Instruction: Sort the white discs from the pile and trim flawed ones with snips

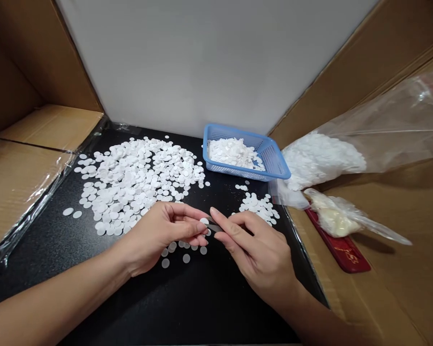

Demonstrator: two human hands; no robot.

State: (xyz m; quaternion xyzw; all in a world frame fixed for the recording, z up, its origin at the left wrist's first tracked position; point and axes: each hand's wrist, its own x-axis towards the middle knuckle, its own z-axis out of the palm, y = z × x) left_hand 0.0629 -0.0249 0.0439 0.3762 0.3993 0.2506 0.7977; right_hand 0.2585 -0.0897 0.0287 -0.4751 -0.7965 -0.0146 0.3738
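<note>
In the head view, one blue basket holding heaped white discs, one large clear bag of white pieces, and one smaller bag of pale-yellow material on a red case. On the black tabletop, one wide spread of loose discs, too many to count. Above it, between thumb and fingertips of the inward-reaching left hand, one pinched disc, meeting metal tweezers gripped in the right hand.

dim, soft light; glare on the clear bag, faint shadows
</note>
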